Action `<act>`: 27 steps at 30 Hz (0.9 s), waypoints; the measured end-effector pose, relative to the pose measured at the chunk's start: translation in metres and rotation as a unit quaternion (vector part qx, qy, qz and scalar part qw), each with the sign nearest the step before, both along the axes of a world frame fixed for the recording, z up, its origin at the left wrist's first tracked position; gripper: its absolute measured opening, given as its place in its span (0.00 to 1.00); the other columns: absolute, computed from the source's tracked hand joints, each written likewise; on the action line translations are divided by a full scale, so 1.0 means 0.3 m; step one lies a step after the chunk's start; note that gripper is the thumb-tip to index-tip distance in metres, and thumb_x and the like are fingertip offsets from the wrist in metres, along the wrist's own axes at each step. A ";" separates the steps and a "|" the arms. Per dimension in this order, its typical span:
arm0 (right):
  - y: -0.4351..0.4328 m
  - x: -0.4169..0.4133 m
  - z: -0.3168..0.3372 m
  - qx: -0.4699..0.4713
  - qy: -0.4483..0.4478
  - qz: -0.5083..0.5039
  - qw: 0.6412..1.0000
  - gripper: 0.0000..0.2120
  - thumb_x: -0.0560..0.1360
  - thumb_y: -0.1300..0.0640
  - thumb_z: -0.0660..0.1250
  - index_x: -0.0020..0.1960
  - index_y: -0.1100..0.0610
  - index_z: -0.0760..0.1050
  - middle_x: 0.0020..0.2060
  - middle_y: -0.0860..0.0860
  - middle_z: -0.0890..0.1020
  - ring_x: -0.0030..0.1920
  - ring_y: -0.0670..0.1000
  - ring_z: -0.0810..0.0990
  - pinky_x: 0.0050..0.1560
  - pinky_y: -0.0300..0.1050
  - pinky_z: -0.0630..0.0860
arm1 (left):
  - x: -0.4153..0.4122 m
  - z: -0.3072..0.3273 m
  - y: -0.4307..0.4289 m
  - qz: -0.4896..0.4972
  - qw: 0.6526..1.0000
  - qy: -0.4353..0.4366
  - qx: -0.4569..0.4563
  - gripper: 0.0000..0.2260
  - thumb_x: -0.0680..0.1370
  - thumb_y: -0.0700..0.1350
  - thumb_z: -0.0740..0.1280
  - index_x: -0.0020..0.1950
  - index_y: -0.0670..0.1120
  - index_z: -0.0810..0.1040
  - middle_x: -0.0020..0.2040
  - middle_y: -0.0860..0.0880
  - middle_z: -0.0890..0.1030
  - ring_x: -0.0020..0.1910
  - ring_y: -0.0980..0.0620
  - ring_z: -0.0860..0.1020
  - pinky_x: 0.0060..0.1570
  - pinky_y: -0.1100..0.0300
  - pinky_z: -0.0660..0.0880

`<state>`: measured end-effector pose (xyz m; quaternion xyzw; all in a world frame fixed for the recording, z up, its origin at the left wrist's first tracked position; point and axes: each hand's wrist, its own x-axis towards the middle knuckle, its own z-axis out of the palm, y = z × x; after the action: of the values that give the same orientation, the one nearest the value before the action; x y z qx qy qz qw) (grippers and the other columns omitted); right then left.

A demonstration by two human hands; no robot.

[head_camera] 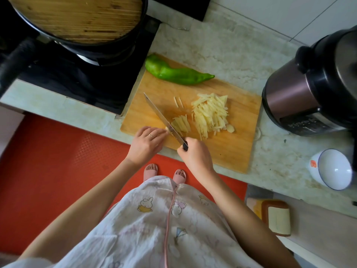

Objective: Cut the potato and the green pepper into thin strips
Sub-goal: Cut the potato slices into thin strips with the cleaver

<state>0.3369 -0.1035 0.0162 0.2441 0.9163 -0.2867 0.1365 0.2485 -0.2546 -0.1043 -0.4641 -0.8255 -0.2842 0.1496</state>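
On the wooden cutting board lies a whole green pepper at the far edge. A pile of thin potato strips sits in the middle right, and a smaller bunch of fresh strips lies beside the knife blade. My right hand grips the knife's black handle, with the blade angled away to the left. With curled fingers, my left hand holds the last small piece of potato against the blade, mostly hidden under the fingertips.
A black wok with a wooden lid stands on the stove at the far left. A dark electric cooker is to the right of the board, and a white bowl lies on its side near the counter's front edge.
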 end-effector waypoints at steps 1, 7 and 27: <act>-0.003 0.001 -0.001 -0.001 0.000 -0.001 1.000 0.18 0.74 0.62 0.61 0.29 0.54 0.58 0.23 0.49 0.63 0.24 0.47 0.60 0.25 0.42 0.54 | -0.003 -0.001 -0.002 -0.004 1.000 0.001 -0.010 0.10 0.78 0.41 0.66 0.57 0.44 0.82 0.57 0.47 0.82 0.54 0.49 0.78 0.56 0.51 0.71; -0.015 0.004 -0.011 0.024 -0.010 0.006 1.000 0.18 0.75 0.60 0.61 0.30 0.52 0.59 0.23 0.47 0.66 0.24 0.44 0.63 0.23 0.40 0.56 | -0.002 -0.003 -0.005 -0.004 0.999 0.004 -0.045 0.12 0.78 0.43 0.65 0.59 0.45 0.82 0.58 0.49 0.82 0.56 0.49 0.78 0.59 0.51 0.69; -0.008 0.011 -0.052 -0.005 0.006 -0.053 0.999 0.14 0.75 0.61 0.60 0.32 0.55 0.61 0.25 0.49 0.67 0.25 0.48 0.66 0.27 0.43 0.59 | 0.004 0.032 0.021 -0.020 0.997 -0.027 -0.071 0.15 0.76 0.45 0.63 0.60 0.45 0.82 0.59 0.49 0.81 0.59 0.50 0.77 0.61 0.51 0.68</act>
<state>0.3402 -0.1060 0.0005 0.2901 0.9014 -0.2997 0.1163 0.2496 -0.2484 -0.0947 -0.4820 -0.8380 -0.2401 0.0885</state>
